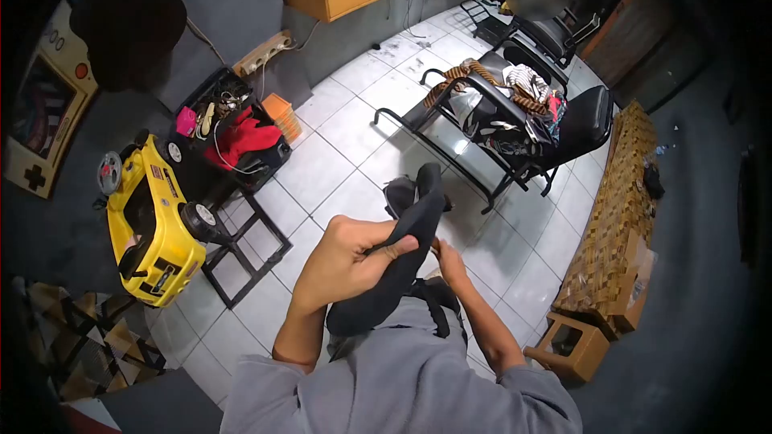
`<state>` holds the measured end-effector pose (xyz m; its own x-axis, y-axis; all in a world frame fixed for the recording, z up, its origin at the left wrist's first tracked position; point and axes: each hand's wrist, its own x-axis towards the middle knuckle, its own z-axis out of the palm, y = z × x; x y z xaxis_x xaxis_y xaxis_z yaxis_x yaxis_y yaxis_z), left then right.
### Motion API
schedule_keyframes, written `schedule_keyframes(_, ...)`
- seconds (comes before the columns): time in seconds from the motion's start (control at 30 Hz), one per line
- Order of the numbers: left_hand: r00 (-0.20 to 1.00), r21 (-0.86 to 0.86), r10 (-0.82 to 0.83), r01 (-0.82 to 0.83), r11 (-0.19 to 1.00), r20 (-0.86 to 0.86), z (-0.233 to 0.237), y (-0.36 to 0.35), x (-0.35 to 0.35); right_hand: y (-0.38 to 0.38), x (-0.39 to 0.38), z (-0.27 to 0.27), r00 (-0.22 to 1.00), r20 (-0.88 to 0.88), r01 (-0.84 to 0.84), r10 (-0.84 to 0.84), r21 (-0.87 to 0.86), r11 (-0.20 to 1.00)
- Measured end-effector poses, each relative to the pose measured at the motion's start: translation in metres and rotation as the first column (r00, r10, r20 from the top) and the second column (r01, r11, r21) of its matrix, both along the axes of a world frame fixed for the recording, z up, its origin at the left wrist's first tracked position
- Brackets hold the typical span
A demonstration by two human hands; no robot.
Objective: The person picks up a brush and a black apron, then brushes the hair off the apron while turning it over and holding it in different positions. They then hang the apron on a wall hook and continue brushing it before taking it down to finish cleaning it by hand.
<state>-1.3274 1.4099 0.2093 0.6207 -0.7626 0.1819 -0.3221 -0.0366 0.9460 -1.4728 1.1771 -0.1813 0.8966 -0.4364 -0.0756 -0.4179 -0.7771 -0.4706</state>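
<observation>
My left hand (354, 261) is closed around a black cloth item (402, 273), with the thumb pressed on its near side. The cloth hangs long and folded in front of my body, its upper end pointing away from me. My right hand (451, 265) is just to the right of it, fingers curled and partly hidden behind the cloth; what they hold cannot be made out. A black strap (438, 315) hangs below, against my grey shirt (402, 370). Beyond the cloth a dark grey object (397, 194) shows in part.
A black reclining chair (575, 124) piled with clothes (523, 96) stands ahead right. To the left are a yellow toy car (157, 225), a black metal frame (249, 261) and a box of tools (233, 133). A woven panel (599, 225) and cardboard box (572, 345) line the right.
</observation>
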Motion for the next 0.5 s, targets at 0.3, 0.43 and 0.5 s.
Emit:
schedule_keyframes(0.3, 0.974, 0.094, 0.221, -0.217, 0.972, -0.040, -0.033, -0.019, -0.007, -0.010, -0.055, 0.019, 0.944, -0.160, 0.322, -0.288, 0.259, 0.911)
schedule_keyframes(0.43, 0.978, 0.097, 0.203, -0.206, 0.974, 0.043, -0.046, -0.049, -0.019, 0.027, -0.013, 0.169, 0.863, 0.109, 0.030, -0.494, 0.964, 0.266)
schedule_keyframes(0.5, 0.979, 0.138, 0.179, -0.191, 0.972, 0.097, -0.052, -0.061, -0.023, 0.039, -0.005, 0.216, 0.879, 0.274, -0.192, -0.390, 0.953, 0.236)
